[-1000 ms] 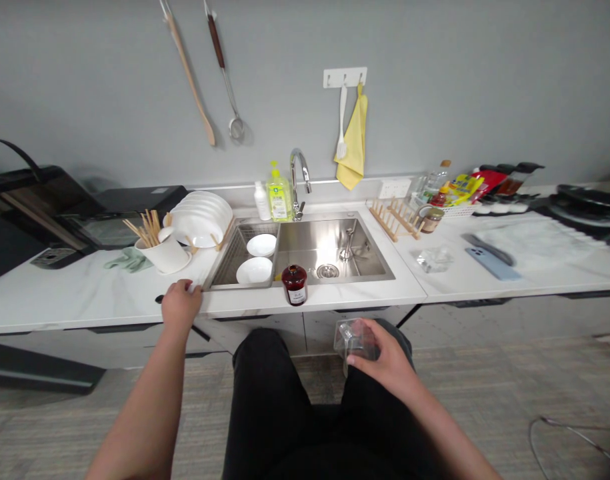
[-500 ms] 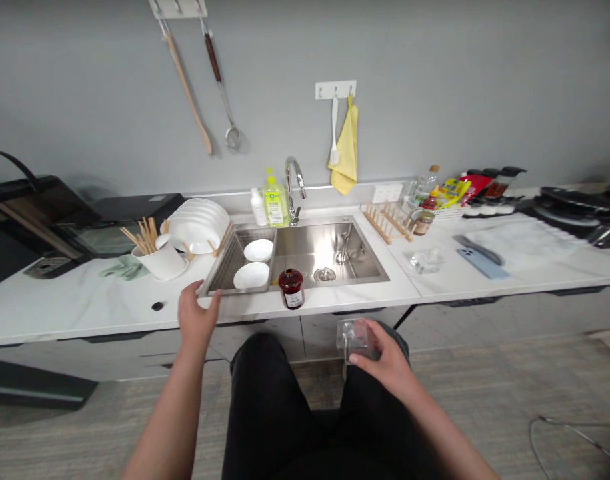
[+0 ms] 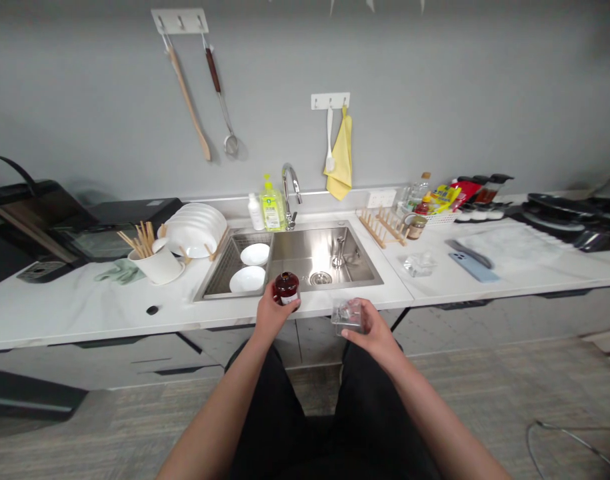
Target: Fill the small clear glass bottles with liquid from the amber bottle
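Observation:
My left hand [image 3: 273, 315] is wrapped round a dark red glass bottle [image 3: 287, 287] with a white label, upright at the counter's front edge before the sink. The bottle's small round neck has no cap on it. In my right hand [image 3: 375, 330] is a clear square container [image 3: 347, 316], held just in front of the counter edge, apart from the bottle; what is inside it I cannot make out. A small black round cap [image 3: 152, 310] lies on the counter to the left.
The sink [image 3: 329, 257] lies behind the bottle, with two white bowls [image 3: 248, 279] in its left basket. Plates [image 3: 197, 230], a chopstick holder [image 3: 161, 267] and a green cloth [image 3: 117, 271] are left. A wooden rack [image 3: 382, 227], clear object [image 3: 419, 264] and phone [image 3: 473, 267] are right.
My left hand has moved right from beside the sink basket and taken hold of the dark red bottle. My right hand has risen slightly with the clear container.

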`<state>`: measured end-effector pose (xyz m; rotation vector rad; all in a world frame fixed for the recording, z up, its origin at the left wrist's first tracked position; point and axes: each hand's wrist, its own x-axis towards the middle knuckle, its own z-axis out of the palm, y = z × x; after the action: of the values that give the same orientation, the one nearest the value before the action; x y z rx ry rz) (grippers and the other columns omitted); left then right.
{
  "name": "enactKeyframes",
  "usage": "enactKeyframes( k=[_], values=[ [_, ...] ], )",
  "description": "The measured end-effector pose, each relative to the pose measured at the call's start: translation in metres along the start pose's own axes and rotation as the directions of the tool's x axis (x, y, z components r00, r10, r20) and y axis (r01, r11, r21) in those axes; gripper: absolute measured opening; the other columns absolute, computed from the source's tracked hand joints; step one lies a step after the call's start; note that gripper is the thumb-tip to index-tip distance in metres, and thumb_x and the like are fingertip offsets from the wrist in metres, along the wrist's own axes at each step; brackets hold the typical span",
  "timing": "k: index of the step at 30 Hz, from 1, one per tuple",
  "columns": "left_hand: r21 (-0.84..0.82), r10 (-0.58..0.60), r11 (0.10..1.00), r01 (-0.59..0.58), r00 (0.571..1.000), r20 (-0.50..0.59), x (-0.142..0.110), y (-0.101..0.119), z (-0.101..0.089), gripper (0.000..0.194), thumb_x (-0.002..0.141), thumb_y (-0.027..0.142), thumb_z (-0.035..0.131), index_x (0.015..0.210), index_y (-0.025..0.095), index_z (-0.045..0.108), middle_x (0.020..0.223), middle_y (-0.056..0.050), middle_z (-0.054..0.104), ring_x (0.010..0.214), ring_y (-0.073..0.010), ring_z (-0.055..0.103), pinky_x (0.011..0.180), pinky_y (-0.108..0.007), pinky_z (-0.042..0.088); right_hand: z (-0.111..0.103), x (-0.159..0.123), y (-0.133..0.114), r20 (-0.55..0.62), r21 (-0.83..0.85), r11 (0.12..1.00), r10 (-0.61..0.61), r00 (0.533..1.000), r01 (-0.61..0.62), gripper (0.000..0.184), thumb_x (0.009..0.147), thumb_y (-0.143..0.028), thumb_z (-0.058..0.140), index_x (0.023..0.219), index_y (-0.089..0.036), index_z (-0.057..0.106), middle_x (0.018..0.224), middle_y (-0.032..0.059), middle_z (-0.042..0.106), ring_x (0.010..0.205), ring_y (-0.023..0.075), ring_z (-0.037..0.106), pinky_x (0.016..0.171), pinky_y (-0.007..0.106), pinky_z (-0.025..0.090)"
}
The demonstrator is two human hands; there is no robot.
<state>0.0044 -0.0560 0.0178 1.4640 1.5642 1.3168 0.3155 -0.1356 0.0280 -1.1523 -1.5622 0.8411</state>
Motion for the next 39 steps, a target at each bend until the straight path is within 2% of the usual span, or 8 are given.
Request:
enactKeyframes(
  k=[5,9,12,16,23,30,35,39],
  values=[
    [-0.061,0.072,0.996,-0.070,0.997,0.019,0.014,0.013,-0.019,0.081,0.069,0.050,0.104,0.137,0.022,0.070,0.127,-0.014,0.083,0.113,-0.0336,0.081,0.098,-0.047,0.065,-0.016,0.036,-0.007,0.033,-0.037,0.999,-0.014,0.999,0.015,0.064,0.078,-0.045,0.097,0.131,-0.028,0.064,0.128,0.0075,0.079,0.123,0.0327,0.078,0.113,0.053,0.061],
    [-0.158,0.175,0.974,-0.160,0.981,0.081,0.047,0.034,-0.030,0.080,0.068,0.051,0.105,0.132,0.020,0.071,0.127,-0.014,0.083,0.116,-0.0338,0.080,0.103,-0.048,0.064,-0.026,0.093,-0.007,0.113,-0.112,0.993,-0.022,0.993,0.035,0.064,0.077,-0.038,0.095,0.132,-0.026,0.065,0.125,0.0064,0.078,0.111,0.0292,0.077,0.108,0.049,0.061],
    [-0.226,0.191,0.962,-0.154,0.970,0.152,0.087,0.047,-0.030,0.083,0.066,0.045,0.107,0.135,0.019,0.069,0.128,-0.014,0.083,0.114,-0.0324,0.081,0.106,-0.048,0.064,-0.023,0.151,-0.001,0.189,-0.123,0.992,0.000,0.982,0.024,0.070,0.073,-0.043,0.101,0.130,-0.025,0.065,0.120,0.0048,0.078,0.102,0.0257,0.076,0.102,0.045,0.062],
    [-0.252,0.192,0.959,-0.132,0.954,0.230,0.152,0.052,-0.021,0.088,0.058,0.035,0.109,0.134,0.017,0.067,0.129,-0.016,0.082,0.116,-0.0333,0.080,0.109,-0.051,0.063,-0.010,0.233,0.015,0.297,-0.010,1.000,0.000,0.955,0.003,0.085,0.072,-0.043,0.101,0.146,-0.026,0.062,0.118,0.0024,0.077,0.104,0.0241,0.074,0.101,0.041,0.060],
    [-0.167,0.247,0.964,-0.209,0.936,0.252,0.249,0.025,0.009,0.090,0.056,0.030,0.106,0.135,0.017,0.066,0.132,-0.014,0.081,0.120,-0.0332,0.078,0.112,-0.051,0.062,0.029,0.341,0.057,0.385,0.029,0.993,0.096,0.918,-0.116,0.067,0.060,-0.017,0.097,0.120,-0.025,0.068,0.106,-0.0016,0.074,0.100,0.0233,0.070,0.095,0.037,0.059],
    [0.082,0.292,0.944,-0.319,0.925,0.245,0.278,-0.017,0.034,0.085,0.064,0.034,0.103,0.139,0.017,0.067,0.130,-0.014,0.083,0.111,-0.0309,0.079,0.105,-0.047,0.064,0.065,0.365,0.110,0.396,0.085,0.976,0.153,0.905,-0.202,0.071,0.056,-0.025,0.102,0.118,-0.025,0.068,0.100,-0.0033,0.075,0.098,0.0239,0.072,0.095,0.037,0.059],
    [0.262,0.263,0.902,-0.344,0.918,0.297,0.279,-0.028,0.030,0.087,0.067,0.041,0.103,0.145,0.022,0.068,0.132,-0.010,0.083,0.110,-0.0319,0.079,0.099,-0.045,0.064,0.065,0.365,0.129,0.527,0.033,0.984,0.130,0.840,-0.173,0.069,0.056,-0.028,0.106,0.115,-0.025,0.071,0.101,-0.0009,0.078,0.099,0.0262,0.075,0.093,0.038,0.059],
    [0.351,0.256,0.864,-0.362,0.915,0.313,0.278,-0.031,0.023,0.086,0.071,0.050,0.102,0.147,0.024,0.070,0.127,-0.009,0.084,0.099,-0.0305,0.079,0.092,-0.044,0.063,0.062,0.367,0.134,0.512,0.034,0.987,0.119,0.851,-0.159,0.068,0.059,-0.029,0.104,0.118,-0.025,0.070,0.103,0.0006,0.079,0.100,0.0273,0.076,0.094,0.040,0.060]
  ],
)
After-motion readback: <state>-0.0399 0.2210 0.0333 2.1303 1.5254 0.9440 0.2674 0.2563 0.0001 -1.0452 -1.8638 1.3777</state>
